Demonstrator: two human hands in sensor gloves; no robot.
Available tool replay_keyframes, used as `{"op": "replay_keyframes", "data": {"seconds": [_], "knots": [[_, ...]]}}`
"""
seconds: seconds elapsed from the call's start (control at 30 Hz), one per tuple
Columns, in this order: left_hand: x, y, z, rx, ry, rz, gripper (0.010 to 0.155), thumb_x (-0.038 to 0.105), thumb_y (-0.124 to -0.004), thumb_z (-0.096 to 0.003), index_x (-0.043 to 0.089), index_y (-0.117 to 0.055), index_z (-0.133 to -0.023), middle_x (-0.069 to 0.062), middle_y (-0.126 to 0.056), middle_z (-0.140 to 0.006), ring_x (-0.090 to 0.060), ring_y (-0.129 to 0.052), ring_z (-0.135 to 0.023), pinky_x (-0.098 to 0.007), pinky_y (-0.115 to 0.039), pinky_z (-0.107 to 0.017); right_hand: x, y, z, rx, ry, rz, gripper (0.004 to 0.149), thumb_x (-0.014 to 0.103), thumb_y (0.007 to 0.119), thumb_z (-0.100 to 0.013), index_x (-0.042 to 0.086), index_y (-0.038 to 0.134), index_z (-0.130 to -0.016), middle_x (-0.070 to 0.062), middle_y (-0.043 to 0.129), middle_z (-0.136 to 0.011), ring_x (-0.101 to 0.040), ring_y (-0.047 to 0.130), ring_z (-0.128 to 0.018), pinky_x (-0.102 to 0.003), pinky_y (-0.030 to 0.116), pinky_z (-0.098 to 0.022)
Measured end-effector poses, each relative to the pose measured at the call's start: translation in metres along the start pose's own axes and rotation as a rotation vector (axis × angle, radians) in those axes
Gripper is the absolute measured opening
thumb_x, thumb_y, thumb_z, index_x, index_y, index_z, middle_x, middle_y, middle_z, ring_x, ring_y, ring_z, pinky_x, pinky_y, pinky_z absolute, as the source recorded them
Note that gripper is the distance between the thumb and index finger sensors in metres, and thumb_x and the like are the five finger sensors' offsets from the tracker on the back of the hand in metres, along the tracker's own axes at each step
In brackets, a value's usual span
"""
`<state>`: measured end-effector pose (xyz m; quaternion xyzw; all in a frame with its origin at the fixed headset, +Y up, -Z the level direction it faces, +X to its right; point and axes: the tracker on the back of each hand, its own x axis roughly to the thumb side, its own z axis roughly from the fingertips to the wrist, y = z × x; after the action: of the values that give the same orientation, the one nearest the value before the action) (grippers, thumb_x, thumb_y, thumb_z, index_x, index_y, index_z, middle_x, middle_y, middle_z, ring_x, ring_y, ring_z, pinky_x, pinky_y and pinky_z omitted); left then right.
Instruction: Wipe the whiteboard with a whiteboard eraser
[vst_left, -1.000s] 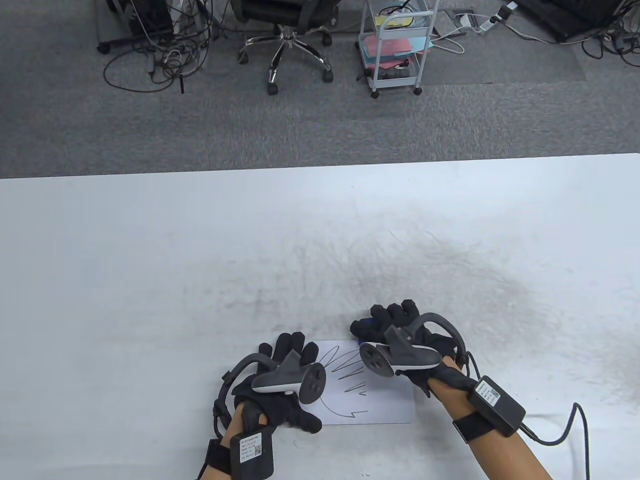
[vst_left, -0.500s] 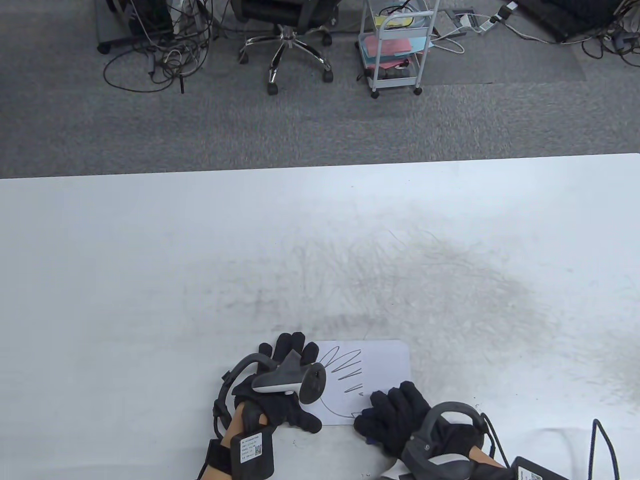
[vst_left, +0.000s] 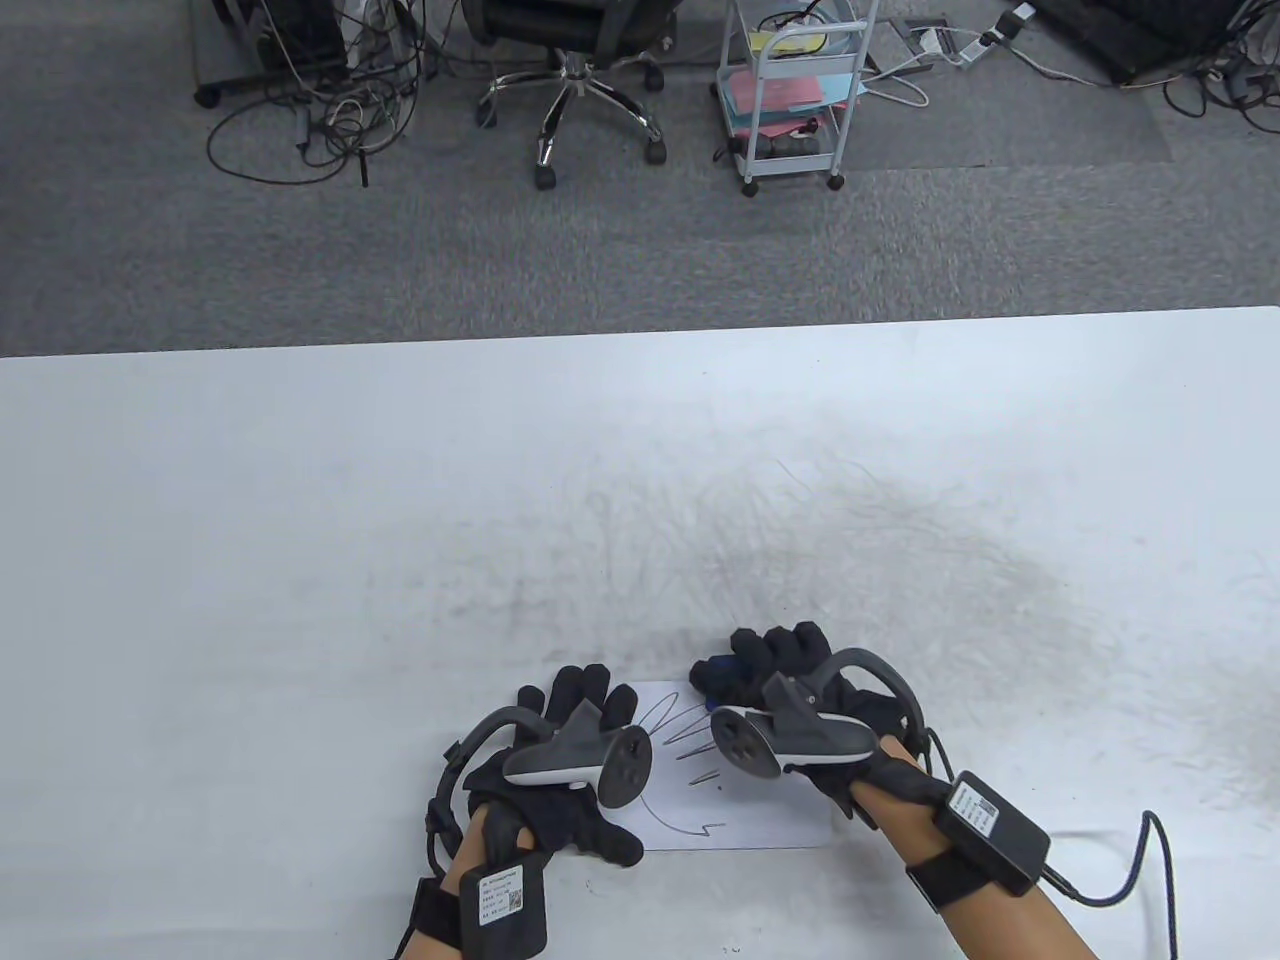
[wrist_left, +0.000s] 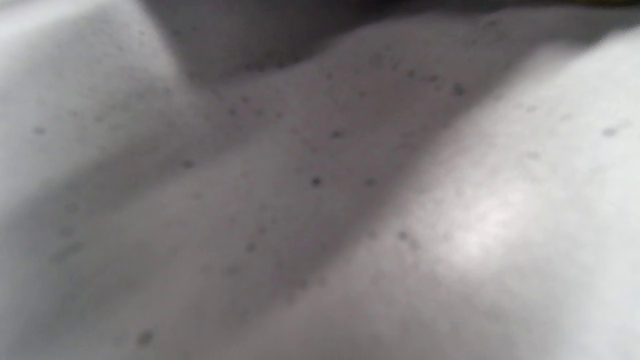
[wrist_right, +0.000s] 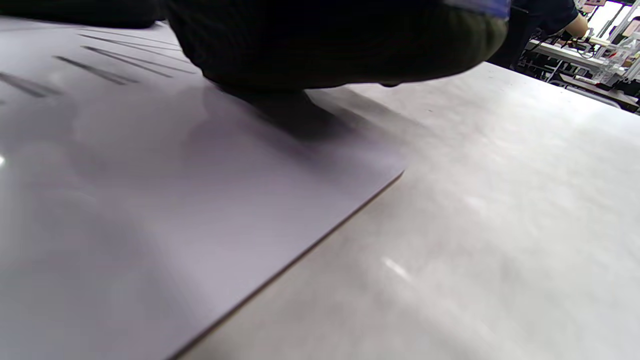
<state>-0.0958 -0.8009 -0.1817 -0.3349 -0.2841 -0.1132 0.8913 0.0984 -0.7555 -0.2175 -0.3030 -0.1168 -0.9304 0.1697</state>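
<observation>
Bench (vst_left: 300, 520) fills lower frame, smudged grey at centre-right. Whiteboard (vst_left: 760, 825) lies flat at bottom centre, scribbles showing. Left hand (vst_left: 560, 770) presses its left edge, fingers flat. Right hand (vst_left: 800, 700) grips eraser (vst_left: 722, 672) at board's upper right.

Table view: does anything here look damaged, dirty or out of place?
Yes: the table carries a broad grey smudge with thin scratchy streaks, beyond the whiteboard, as if marker strayed off it. Black scribbles remain on the board. Nothing looks spilled or broken.
</observation>
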Motion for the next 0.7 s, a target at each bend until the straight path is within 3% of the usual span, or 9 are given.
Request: {"op": "replay_keyframes", "data": {"seconds": [0.13, 0.23, 0.4, 0.5, 0.57, 0.7], "knots": [[0.0, 0.0, 0.0, 0.0, 0.001, 0.001, 0.131, 0.081, -0.058, -0.0233, 0.007, 0.013, -0.105, -0.031, 0.015, -0.107, -0.056, 0.003, -0.099, -0.072, -0.021, -0.072, 0.004, 0.004, 0.011, -0.075, -0.03, 0.016, 0.059, 0.044, 0.064, -0.062, 0.031, 0.043, -0.115, -0.021, 0.058, -0.122, -0.045, 0.071, -0.102, -0.067, 0.059, -0.077], [0.0, 0.0, 0.0, -0.001, 0.001, 0.002, 0.131, 0.081, -0.058, -0.0235, 0.007, 0.013, -0.105, -0.031, 0.016, -0.107, -0.056, 0.004, -0.099, -0.072, -0.021, -0.072, 0.026, 0.008, 0.04, -0.132, -0.121, 0.11, 0.059, 0.045, 0.065, -0.061, 0.03, 0.045, -0.115, -0.023, 0.06, -0.121, -0.045, 0.074, -0.1, -0.067, 0.062, -0.075], [0.0, 0.0, 0.0, -0.002, 0.003, 0.0, 0.131, 0.081, -0.058, -0.0233, 0.007, 0.013, -0.105, -0.031, 0.016, -0.107, -0.056, 0.003, -0.099, -0.072, -0.021, -0.072, 0.068, 0.014, 0.1, -0.135, -0.278, 0.193, 0.059, 0.045, 0.064, -0.061, 0.03, 0.046, -0.115, -0.023, 0.06, -0.121, -0.046, 0.074, -0.1, -0.066, 0.062, -0.075], [0.0, 0.0, 0.0, -0.003, 0.004, -0.001, 0.131, 0.081, -0.058, -0.0233, 0.007, 0.013, -0.105, -0.031, 0.015, -0.107, -0.056, 0.003, -0.099, -0.071, -0.021, -0.072, 0.085, 0.017, 0.123, -0.145, -0.324, 0.251, 0.059, 0.047, 0.063, -0.061, 0.031, 0.046, -0.115, -0.022, 0.061, -0.12, -0.044, 0.074, -0.1, -0.066, 0.063, -0.075], [0.0, 0.0, 0.0, -0.003, 0.004, -0.001, 0.131, 0.081, -0.058, -0.0234, 0.007, 0.013, -0.105, -0.031, 0.015, -0.107, -0.056, 0.003, -0.099, -0.072, -0.021, -0.072, 0.087, 0.018, 0.126, -0.167, -0.322, 0.295, 0.059, 0.047, 0.062, -0.061, 0.032, 0.046, -0.115, -0.021, 0.061, -0.12, -0.043, 0.075, -0.1, -0.065, 0.064, -0.075], [0.0, 0.0, 0.0, -0.002, 0.004, -0.003, 0.131, 0.081, -0.058, -0.0233, 0.007, 0.012, -0.105, -0.032, 0.015, -0.107, -0.056, 0.003, -0.099, -0.072, -0.021, -0.072, 0.076, 0.014, 0.11, -0.095, -0.281, 0.176, 0.058, 0.045, 0.063, -0.062, 0.033, 0.044, -0.115, -0.021, 0.057, -0.123, -0.045, 0.069, -0.104, -0.068, 0.057, -0.077]]}}
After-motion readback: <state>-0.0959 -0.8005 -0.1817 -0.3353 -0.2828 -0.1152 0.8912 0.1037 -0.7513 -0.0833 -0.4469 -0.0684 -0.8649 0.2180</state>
